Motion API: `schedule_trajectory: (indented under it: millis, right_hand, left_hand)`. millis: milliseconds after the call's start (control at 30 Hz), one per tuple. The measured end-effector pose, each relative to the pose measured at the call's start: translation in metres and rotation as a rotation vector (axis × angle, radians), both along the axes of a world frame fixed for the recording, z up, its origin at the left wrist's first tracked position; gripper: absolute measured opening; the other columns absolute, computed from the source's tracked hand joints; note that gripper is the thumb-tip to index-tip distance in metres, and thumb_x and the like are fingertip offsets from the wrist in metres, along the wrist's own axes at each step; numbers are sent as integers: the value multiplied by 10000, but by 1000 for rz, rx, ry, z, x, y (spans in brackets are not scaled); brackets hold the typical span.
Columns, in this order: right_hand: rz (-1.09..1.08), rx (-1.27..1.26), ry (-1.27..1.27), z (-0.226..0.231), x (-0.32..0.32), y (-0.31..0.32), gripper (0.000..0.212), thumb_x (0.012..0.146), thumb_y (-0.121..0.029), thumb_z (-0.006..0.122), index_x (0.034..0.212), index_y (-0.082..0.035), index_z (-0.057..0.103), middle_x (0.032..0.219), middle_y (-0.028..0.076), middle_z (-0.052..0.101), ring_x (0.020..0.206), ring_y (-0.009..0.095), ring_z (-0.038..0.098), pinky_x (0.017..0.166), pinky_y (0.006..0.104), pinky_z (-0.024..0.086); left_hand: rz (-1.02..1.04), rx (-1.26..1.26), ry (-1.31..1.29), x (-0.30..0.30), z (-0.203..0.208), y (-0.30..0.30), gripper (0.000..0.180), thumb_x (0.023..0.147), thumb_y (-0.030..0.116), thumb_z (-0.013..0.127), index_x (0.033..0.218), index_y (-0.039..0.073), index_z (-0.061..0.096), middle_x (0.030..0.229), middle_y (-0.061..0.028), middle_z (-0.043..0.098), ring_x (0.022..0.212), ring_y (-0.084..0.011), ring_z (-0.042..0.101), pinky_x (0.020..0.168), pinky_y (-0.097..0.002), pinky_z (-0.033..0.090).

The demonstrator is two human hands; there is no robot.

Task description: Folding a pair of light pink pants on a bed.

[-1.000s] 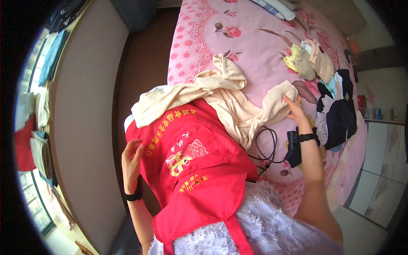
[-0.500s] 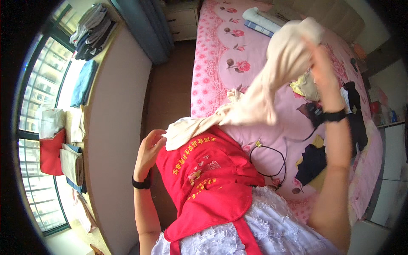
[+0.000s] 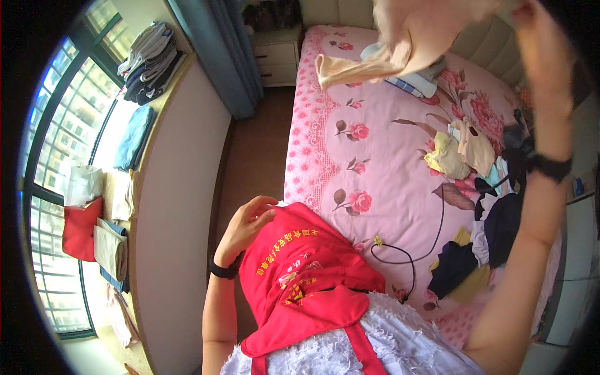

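Cloth [image 3: 422, 44] up over bed [image 3: 400, 169]
R hand [image 3: 530, 22] grips it high so it hangs; L hand [image 3: 250, 222], left of bed, empty.

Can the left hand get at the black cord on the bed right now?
Probably yes: the left hand looks empty, the black cord lies looped and uncovered, and only the red apron seems to sit between them.

"Garment [image 3: 425, 37]?"
"Pale beige, soft, unfolded. Raised above the bed [image 3: 390, 162], far end."
"Pose?"
"Bunched, motion-blurred; one narrow tubular end juts left. Upper part cut off by view's edge."
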State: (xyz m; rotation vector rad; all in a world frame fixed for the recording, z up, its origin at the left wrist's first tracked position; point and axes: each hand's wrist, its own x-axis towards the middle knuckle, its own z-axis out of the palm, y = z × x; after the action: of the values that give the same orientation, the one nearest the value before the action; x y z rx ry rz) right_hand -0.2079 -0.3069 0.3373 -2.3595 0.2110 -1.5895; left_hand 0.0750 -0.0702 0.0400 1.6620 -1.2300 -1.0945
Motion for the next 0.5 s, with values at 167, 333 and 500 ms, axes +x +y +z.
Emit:
schedule_trajectory:
  millis: [167,333,500]
  right_hand:
    - [-73,355,94,-154,36,16,341,774,-164,742,1043,0,611,977,114,666,897,205,632,802,323,496]
    - [314,341,435,-317,70,94,524,694,27,665,1187,-24,495,1153,204,513,1150,395,486,942,432,436]
    - [483,406,708,-299,66,114,381,739,-23,680,1100,-18,557,1126,188,549,1109,340,541,914,406,463]
  left_hand:
    - [35,-68,564,-25,30,-10,488,984,434,449,1301,63,450,1133,-85,592,1008,-187,582,882,-348,478]
    - [104,31,1306,-54,-5,-33,427,981,305,489,1356,124,394,1150,-89,559,1040,-213,579,857,-374,500]
    - [239,-4,1201,-44,-38,-21,416,875,24,522,1281,45,432,1087,-88,591,934,-185,617,822,-305,532]
